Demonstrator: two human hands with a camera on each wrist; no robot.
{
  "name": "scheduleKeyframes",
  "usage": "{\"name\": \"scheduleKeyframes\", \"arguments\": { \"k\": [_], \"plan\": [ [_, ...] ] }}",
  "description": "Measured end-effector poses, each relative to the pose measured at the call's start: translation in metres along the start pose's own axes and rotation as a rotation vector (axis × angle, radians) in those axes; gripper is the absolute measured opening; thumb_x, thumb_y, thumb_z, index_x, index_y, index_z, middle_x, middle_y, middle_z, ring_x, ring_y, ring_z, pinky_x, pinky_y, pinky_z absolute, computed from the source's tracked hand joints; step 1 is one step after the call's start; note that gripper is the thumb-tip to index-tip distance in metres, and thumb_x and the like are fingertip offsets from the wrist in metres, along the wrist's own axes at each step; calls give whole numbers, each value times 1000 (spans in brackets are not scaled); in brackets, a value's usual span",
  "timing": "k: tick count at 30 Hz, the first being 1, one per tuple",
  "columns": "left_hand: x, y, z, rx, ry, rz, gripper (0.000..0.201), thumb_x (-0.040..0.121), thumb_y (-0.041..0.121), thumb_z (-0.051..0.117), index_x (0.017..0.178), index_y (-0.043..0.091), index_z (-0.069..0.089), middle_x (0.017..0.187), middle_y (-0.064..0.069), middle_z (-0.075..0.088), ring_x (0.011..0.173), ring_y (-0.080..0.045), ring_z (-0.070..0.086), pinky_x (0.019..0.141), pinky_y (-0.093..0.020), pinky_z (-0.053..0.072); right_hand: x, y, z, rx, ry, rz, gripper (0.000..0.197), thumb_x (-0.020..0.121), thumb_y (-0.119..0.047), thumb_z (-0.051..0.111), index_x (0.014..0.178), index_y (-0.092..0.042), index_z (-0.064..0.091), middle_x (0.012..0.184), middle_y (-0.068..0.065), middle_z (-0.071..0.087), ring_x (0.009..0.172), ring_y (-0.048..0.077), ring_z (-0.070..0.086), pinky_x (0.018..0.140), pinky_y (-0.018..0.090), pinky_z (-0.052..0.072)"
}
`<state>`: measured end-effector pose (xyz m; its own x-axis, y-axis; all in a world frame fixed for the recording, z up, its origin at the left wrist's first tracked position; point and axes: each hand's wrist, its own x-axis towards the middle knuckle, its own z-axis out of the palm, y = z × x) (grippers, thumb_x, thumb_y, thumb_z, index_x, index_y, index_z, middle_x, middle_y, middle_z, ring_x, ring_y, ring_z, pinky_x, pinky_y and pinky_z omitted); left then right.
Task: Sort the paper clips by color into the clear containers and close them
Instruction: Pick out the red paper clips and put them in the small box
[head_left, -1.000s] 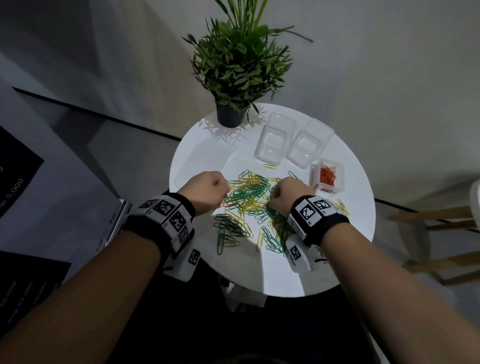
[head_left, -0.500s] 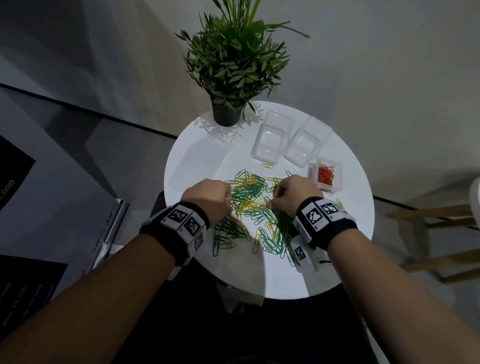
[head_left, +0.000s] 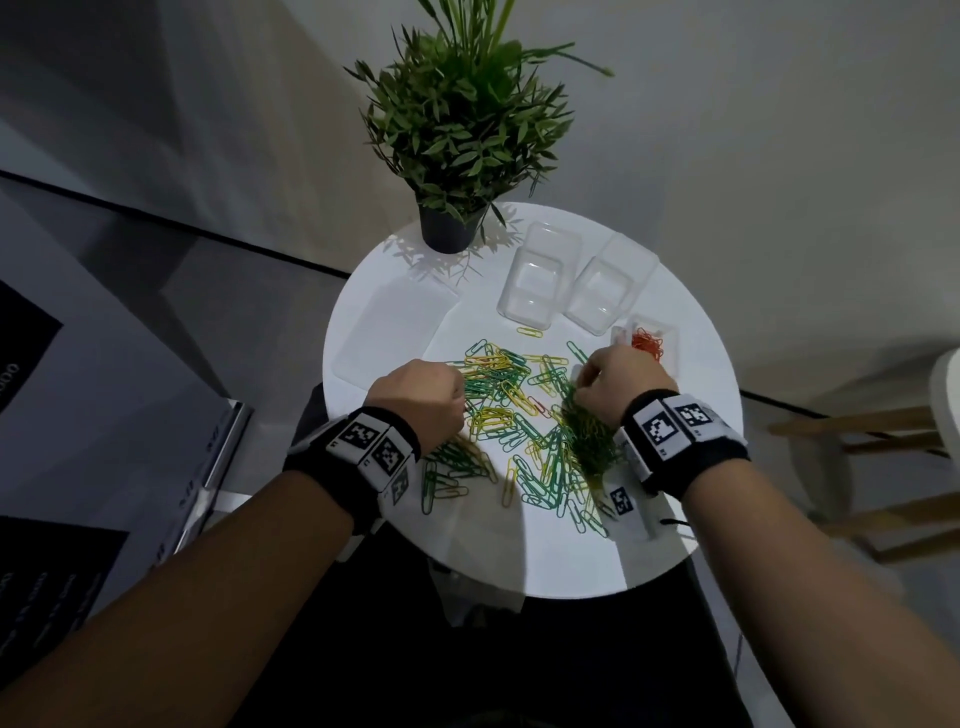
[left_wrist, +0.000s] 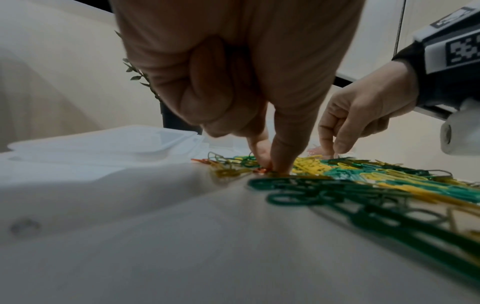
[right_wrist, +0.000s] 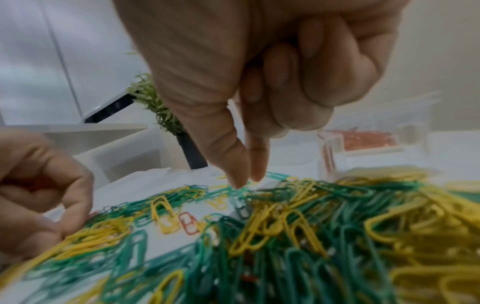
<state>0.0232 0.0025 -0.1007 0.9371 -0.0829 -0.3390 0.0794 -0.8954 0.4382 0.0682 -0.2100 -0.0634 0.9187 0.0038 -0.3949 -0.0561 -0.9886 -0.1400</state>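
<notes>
Left hand (head_left: 421, 400) at left edge of paper clips (head_left: 519, 431), centre of round white counter (head_left: 675, 545); thumb and forefinger pinching orange clip (left_wrist: 261, 170), other fingers (left_wrist: 207, 98) curled. Right hand (head_left: 618, 384) at pile's right edge, thumb and forefinger nearly together above green clips, grip unclear. Two empty clear containers (head_left: 535, 280) upper centre; third container (head_left: 670, 338) with orange clips at right. Potted plant (head_left: 457, 130) at top.

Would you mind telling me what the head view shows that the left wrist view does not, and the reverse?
Head only: two empty clear containers and orange clips in a third. Left wrist only: the left hand's fingertips pinching at an orange clip. Both: the green and yellow clip pile, the right hand, the white table.
</notes>
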Motion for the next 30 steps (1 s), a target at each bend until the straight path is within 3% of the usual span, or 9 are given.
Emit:
{"name": "scheduleKeyframes", "arguments": {
  "k": [3, 5, 8, 12, 15, 18, 22, 26, 30],
  "plan": [
    [-2, -2, -2, -40, -20, -13, 5, 81, 25, 63, 85, 22, 64, 80, 9, 59, 85, -18, 57, 61, -23, 34, -3, -14, 6, -10, 51, -21, 4, 84, -21, 64, 81, -23, 63, 79, -4, 56, 78, 18, 53, 65, 25, 43],
    [-4, -3, -3, -78, -9, -34, 11, 79, 31, 68, 85, 22, 64, 75, 11, 55, 83, -17, 56, 60, -23, 33, -5, -24, 11, -34, 33, -34, 5, 79, -24, 71, 80, -21, 67, 79, -2, 60, 77, 18, 55, 63, 25, 42],
    [-4, -4, -4, -77, 19, -47, 14, 81, 35, 66, 86, 23, 63, 83, 7, 60, 87, -19, 56, 66, -25, 35, -3, -32, 20, -56, -21, -29, 11, 75, -22, 75, 84, -17, 71, 86, 2, 68, 78, 20, 59, 64, 26, 44],
    [-1, 1, -4, 15, 22, -32, 8, 83, 27, 60, 86, 21, 64, 91, 1, 64, 88, -23, 58, 69, -26, 40, -1, -36, 27, -89, -41, -29, 15, 82, -24, 63, 92, -12, 65, 90, 6, 65, 86, 26, 62, 69, 29, 47],
    [-1, 5, -5, 56, 14, -16, 13, 82, 19, 54, 87, 16, 66, 90, -4, 65, 86, -27, 60, 72, -29, 48, -1, -39, 29, -59, -102, -35, 15, 81, -22, 60, 90, -11, 65, 86, 5, 64, 82, 25, 61, 66, 28, 47],
    [1, 6, -5, 26, -5, -27, 14, 80, 16, 52, 84, 14, 65, 89, -5, 66, 85, -28, 60, 68, -30, 47, -5, -40, 29, -48, -139, -61, 10, 79, -24, 64, 82, -15, 68, 86, 3, 67, 84, 23, 63, 69, 27, 49],
    [1, 2, -5, -53, -67, -36, 13, 78, 15, 55, 83, 13, 66, 91, -3, 67, 89, -26, 61, 71, -31, 50, -14, -35, 28, -54, -98, -128, 11, 83, -23, 58, 80, -14, 64, 81, 3, 65, 80, 23, 60, 65, 26, 42],
    [-5, -10, -6, -114, -70, -52, 10, 79, 14, 57, 82, 20, 64, 82, 5, 61, 85, -19, 58, 64, -26, 42, -10, -25, 24, 159, -10, -82, 14, 91, -22, 50, 79, -15, 49, 75, 1, 53, 77, 23, 50, 67, 27, 36],
    [-7, -18, -7, -153, 36, -38, 14, 85, 18, 50, 79, 26, 61, 86, 5, 63, 88, -21, 59, 69, -29, 47, 6, -22, 17, 472, -82, 9, 32, 94, -9, 41, 64, -19, 40, 69, 1, 43, 69, 21, 45, 66, 30, 36]
  ]
}}
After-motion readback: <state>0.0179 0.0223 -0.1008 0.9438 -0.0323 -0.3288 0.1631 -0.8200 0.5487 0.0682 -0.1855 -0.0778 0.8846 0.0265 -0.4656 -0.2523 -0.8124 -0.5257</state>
